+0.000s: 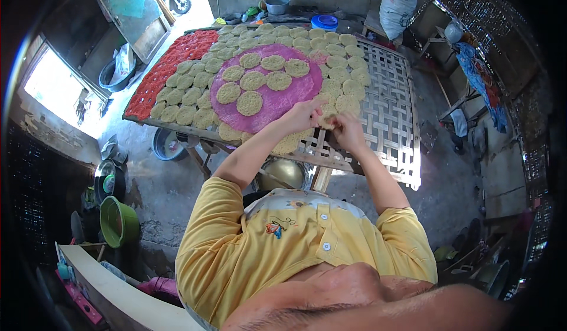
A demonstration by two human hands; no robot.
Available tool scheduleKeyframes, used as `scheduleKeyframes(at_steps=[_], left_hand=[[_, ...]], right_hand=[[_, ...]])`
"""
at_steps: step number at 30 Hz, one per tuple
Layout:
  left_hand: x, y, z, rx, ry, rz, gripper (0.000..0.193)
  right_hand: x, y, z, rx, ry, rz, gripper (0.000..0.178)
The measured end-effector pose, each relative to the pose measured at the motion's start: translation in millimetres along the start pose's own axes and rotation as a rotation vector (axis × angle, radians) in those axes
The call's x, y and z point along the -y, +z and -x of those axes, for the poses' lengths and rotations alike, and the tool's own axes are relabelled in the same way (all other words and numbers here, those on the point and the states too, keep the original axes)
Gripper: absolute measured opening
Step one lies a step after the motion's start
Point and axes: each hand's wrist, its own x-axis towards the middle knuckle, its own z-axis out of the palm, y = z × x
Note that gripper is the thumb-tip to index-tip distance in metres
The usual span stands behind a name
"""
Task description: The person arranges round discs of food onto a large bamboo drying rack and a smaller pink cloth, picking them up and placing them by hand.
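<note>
Yellow-sleeved arms [251, 152] extend forward, left hand [304, 116] and right hand [348, 131] pinching a pale disc [325, 122].

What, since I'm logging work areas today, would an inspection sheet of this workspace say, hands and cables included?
Surface: woven rack, lattice visible at right.
Job's things: pale discs, several lying on a round pink sheet; red discs at left.
Clutter: green tub on the floor; white sack beyond the rack.
Hands: left hand and right hand meet at the rack's near edge; exact grip unclear.
Cables: nothing seen.
Surroundings: open doorway, wheel outside.
</note>
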Motion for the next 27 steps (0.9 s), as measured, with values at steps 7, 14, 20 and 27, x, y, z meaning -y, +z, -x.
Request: scheduleKeyframes(at_steps=[7,14,20,27], left_hand=[[5.3,7.5,13.7,-0.001,0.124,-0.222,0.066],[-3.1,4.1,18.6,0.059,0.179,-0.261,0.067],[-0.5,-22.7,30.2,-0.097,0.041,0.273,0.058],[71.0,-123.6,68.0,-0.565,-0.477,-0.447,0.023]], right_hand=[[19.9,-4.1,11.4,0.041,-0.17,0.093,0.02],[19.3,-8.5,19.6,0.124,-0.149,0.112,0.018],[29.9,-20.4,19.6,0.155,-0.199,0.081,0.017],[64.5,38.7,-50.9,0.043,-0.127,0.029,0.011]])
